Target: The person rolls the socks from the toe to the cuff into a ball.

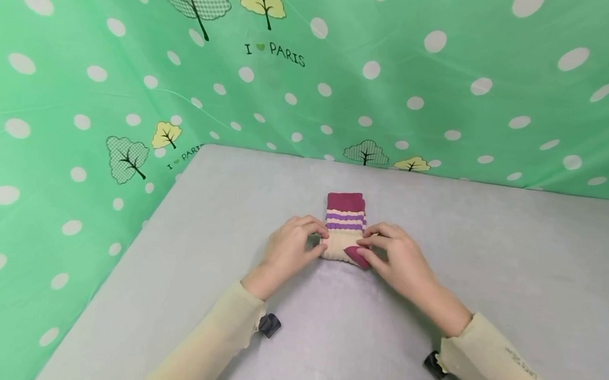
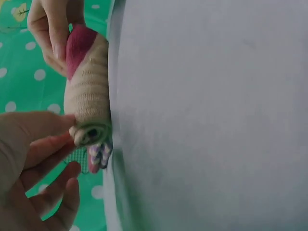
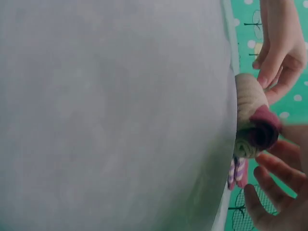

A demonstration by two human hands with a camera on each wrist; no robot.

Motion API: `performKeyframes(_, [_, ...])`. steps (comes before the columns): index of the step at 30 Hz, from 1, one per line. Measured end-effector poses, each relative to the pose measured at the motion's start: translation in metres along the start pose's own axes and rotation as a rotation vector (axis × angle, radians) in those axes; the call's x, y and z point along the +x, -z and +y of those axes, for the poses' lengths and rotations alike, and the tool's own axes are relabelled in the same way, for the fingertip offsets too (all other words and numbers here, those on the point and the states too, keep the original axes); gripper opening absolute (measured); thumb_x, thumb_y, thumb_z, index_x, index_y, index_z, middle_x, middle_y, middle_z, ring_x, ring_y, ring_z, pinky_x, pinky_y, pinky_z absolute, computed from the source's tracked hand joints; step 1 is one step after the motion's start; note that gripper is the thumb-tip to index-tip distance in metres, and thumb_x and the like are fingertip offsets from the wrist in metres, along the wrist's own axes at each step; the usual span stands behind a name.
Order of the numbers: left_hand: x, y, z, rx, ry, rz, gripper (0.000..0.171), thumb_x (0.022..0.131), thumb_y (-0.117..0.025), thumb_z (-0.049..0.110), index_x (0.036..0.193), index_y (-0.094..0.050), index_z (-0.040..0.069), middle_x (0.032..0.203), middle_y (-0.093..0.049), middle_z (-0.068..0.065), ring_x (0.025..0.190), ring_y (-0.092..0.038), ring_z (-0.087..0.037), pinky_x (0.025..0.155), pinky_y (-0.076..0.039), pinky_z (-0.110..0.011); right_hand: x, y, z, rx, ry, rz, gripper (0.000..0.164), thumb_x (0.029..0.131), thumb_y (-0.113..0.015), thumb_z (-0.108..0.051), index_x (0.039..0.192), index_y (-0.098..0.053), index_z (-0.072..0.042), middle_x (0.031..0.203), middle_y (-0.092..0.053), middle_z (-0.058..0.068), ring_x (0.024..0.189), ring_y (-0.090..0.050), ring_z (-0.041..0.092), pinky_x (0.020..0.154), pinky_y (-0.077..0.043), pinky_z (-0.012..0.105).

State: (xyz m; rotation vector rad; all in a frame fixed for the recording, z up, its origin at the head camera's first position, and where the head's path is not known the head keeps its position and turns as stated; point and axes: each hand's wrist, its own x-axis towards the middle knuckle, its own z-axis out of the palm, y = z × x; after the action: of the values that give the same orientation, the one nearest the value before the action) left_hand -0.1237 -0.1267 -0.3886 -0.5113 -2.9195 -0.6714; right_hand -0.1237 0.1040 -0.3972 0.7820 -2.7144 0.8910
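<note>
A pair of socks (image 1: 342, 239), partly rolled up, lies on the grey table. The rolled part is ribbed cream with a maroon patch at its right end; flat beyond it lie the purple-and-white stripes and the maroon cuffs. My left hand (image 1: 290, 246) pinches the roll's left end between thumb and forefinger, its other fingers loosely bent. At the opposite end my right hand (image 1: 402, 260) grips the roll, its thumb by the maroon patch. Coiled layers show at the roll's end (image 2: 91, 134) in the left wrist view.
The grey tabletop (image 1: 219, 219) stretches around the socks to both sides. Behind and to the left hangs a green cloth (image 1: 268, 106) with white dots and printed trees. A small black device sits at each sleeve cuff (image 1: 250, 309).
</note>
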Motion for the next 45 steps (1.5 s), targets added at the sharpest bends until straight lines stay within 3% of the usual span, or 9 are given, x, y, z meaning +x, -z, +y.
performKeyframes(8, [0.005, -0.002, -0.008, -0.128, 0.061, -0.122, 0.036, 0.08, -0.084, 0.026, 0.111, -0.069, 0.015, 0.113, -0.069, 0.0, 0.099, -0.062, -0.018, 0.09, -0.052, -0.035, 0.004, -0.001, 0.014, 0.087, -0.01, -0.061, 0.046, 0.07, -0.091, -0.028, 0.106, -0.076, -0.005, 0.113, -0.071, 0.008, 0.11, -0.065, 0.028, 0.097, -0.054, 0.046])
performKeyframes(12, [0.01, -0.005, -0.004, -0.086, 0.072, -0.145, 0.043, 0.078, -0.086, 0.027, 0.114, -0.067, 0.012, 0.115, -0.068, -0.004, 0.102, -0.062, -0.021, 0.093, -0.052, -0.037, 0.006, -0.002, 0.014, 0.037, 0.006, -0.086, 0.054, 0.068, -0.092, -0.028, 0.112, -0.073, -0.004, 0.116, -0.07, 0.01, 0.111, -0.065, 0.028, 0.098, -0.054, 0.046])
performKeyframes(16, [0.015, -0.008, -0.001, -0.032, 0.055, -0.158, 0.044, 0.079, -0.085, 0.026, 0.114, -0.064, 0.009, 0.12, -0.066, -0.006, 0.113, -0.061, -0.026, 0.102, -0.05, -0.038, 0.011, -0.004, 0.012, -0.025, 0.021, -0.095, 0.053, 0.07, -0.092, -0.024, 0.113, -0.069, -0.003, 0.112, -0.071, 0.011, 0.104, -0.066, 0.027, 0.093, -0.056, 0.044])
performKeyframes(21, [0.019, -0.009, -0.003, -0.062, 0.07, -0.135, 0.038, 0.082, -0.079, 0.025, 0.114, -0.065, 0.011, 0.114, -0.067, -0.004, 0.101, -0.06, -0.021, 0.091, -0.052, -0.035, 0.02, -0.006, 0.009, -0.064, 0.005, -0.079, 0.043, 0.075, -0.085, -0.015, 0.11, -0.066, 0.003, 0.106, -0.071, 0.016, 0.099, -0.067, 0.031, 0.089, -0.057, 0.045])
performKeyframes(27, [0.019, -0.008, -0.01, -0.207, 0.141, -0.137, 0.035, 0.082, -0.076, 0.025, 0.115, -0.068, 0.014, 0.084, -0.063, -0.001, 0.073, -0.053, -0.013, 0.067, -0.045, -0.026, 0.021, -0.004, 0.007, -0.009, -0.09, -0.119, 0.041, 0.079, -0.077, -0.016, 0.111, -0.065, 0.006, 0.104, -0.071, 0.018, 0.092, -0.065, 0.03, 0.082, -0.057, 0.044])
performKeyframes(32, [0.017, -0.007, -0.011, -0.306, 0.212, -0.158, 0.033, 0.085, -0.073, 0.026, 0.115, -0.069, 0.013, 0.089, -0.069, -0.002, 0.07, -0.053, -0.012, 0.063, -0.044, -0.022, 0.021, 0.0, 0.007, 0.106, -0.217, -0.199, 0.035, 0.083, -0.075, -0.022, 0.105, -0.065, 0.003, 0.077, -0.06, 0.009, 0.068, -0.05, 0.018, 0.058, -0.043, 0.028])
performKeyframes(37, [0.025, -0.014, -0.007, -0.303, 0.25, -0.154, 0.029, 0.09, -0.068, 0.031, 0.111, -0.07, 0.011, 0.1, -0.072, -0.002, 0.082, -0.058, -0.014, 0.074, -0.047, -0.024, 0.029, 0.004, 0.013, 0.186, -0.375, -0.303, 0.036, 0.089, -0.068, -0.028, 0.103, -0.063, 0.005, 0.067, -0.045, 0.003, 0.062, -0.041, 0.015, 0.052, -0.034, 0.026])
performKeyframes(42, [0.041, -0.015, -0.004, -0.26, 0.282, -0.166, 0.026, 0.092, -0.064, 0.035, 0.1, -0.07, 0.011, 0.09, -0.069, -0.001, 0.075, -0.053, -0.012, 0.067, -0.042, -0.022, 0.044, 0.012, 0.021, 0.205, -0.487, -0.392, 0.032, 0.091, -0.064, -0.032, 0.09, -0.058, 0.0, 0.067, -0.048, 0.004, 0.061, -0.043, 0.016, 0.053, -0.037, 0.026])
performKeyframes(45, [0.049, -0.014, -0.005, -0.245, 0.315, -0.194, 0.025, 0.092, -0.064, 0.036, 0.094, -0.069, 0.011, 0.084, -0.065, 0.0, 0.069, -0.048, -0.011, 0.06, -0.037, -0.021, 0.047, 0.014, 0.023, 0.206, -0.499, -0.37, 0.037, 0.091, -0.065, -0.033, 0.097, -0.055, 0.001, 0.078, -0.055, 0.009, 0.068, -0.049, 0.019, 0.058, -0.042, 0.028])
